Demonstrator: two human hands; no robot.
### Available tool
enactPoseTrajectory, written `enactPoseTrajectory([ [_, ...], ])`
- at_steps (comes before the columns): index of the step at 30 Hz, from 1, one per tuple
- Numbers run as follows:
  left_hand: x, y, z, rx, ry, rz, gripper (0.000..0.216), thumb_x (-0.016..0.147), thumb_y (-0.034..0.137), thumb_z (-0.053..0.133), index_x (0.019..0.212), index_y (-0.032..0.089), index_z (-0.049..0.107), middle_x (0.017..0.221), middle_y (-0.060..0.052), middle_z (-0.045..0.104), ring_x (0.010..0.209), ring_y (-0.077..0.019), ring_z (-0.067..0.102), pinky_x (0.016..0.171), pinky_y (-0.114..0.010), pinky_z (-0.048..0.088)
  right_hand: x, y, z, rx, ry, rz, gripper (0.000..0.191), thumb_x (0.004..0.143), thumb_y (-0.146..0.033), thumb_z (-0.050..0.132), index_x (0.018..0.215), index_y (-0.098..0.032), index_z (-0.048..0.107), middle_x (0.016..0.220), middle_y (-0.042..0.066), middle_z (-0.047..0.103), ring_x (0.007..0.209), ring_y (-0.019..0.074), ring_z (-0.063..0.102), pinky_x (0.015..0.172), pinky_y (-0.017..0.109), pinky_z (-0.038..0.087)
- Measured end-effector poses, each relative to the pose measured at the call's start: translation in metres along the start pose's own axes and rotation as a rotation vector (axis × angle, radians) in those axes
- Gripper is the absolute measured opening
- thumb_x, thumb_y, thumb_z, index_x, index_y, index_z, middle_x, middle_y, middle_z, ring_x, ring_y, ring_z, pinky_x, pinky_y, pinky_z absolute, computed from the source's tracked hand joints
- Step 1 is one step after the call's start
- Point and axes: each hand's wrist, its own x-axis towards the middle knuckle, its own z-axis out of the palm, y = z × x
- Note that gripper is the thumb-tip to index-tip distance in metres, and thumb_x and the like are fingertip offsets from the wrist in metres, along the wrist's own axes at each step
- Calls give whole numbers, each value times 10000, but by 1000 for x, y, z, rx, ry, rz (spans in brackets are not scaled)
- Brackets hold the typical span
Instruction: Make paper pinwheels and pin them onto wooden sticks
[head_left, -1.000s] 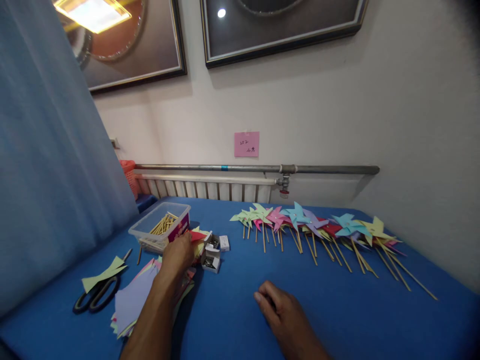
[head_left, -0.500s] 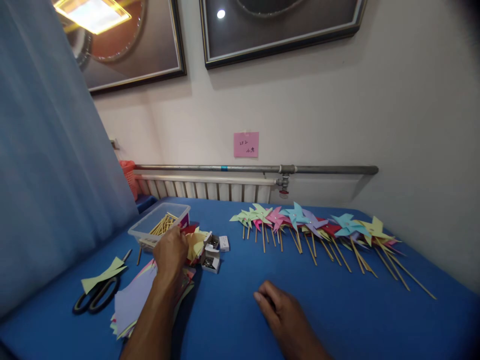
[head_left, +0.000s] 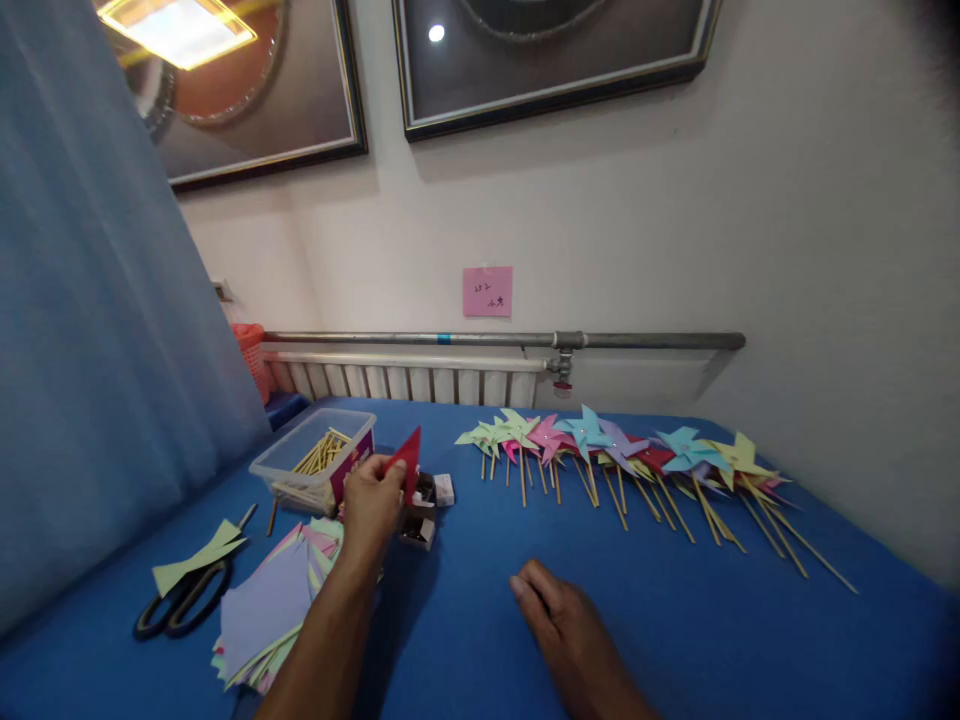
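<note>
Red paper sheet stands upright, pinched in the grip of the left hand above a stack of pastel paper squares, while nearer on the blue desk the right hand lies palm down, its grip slack and empty. Just beyond the sheet sit small white boxes and a clear plastic tub of wooden sticks. Farther right lies a row of coloured paper pinwheels.

White wall, two dark-framed pictures, pink note, grey pipe, white radiator, blue curtain, blue-covered table.
</note>
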Motion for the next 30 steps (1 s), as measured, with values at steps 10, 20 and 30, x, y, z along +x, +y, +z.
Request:
enactPoseTrajectory([
  [10, -58, -20, 75, -441, -509, -267, 418, 620, 506, 871, 592, 203, 584, 470, 44, 531, 429, -111, 450, 490, -246, 345, 4, 3, -4, 217, 185, 87, 535, 1030, -712, 396, 796, -257, 553, 701, -16, 585, 642, 184, 536, 623, 299, 410],
  [20, -70, -8, 60, -27, -439, 240, 236, 848, 345, 634, 649, 219, 655, 605, 14, 583, 630, -169, 516, 638, -281, 322, 19, 11, 1, 633, 247, 264, 751, 749, -932, 653, 962, -217, 742, 912, 104, 785, 767, 256, 711, 689, 376, 555],
  [30, -60, -14, 69, -400, -483, -160, 407, 660, 560, 802, 619, 204, 612, 543, 37, 550, 508, -122, 455, 542, -245, 329, 24, 11, -10, 664, 495, 391, 590, 635, -699, 850, 956, -230, 692, 847, 63, 760, 726, 254, 712, 618, 352, 560],
])
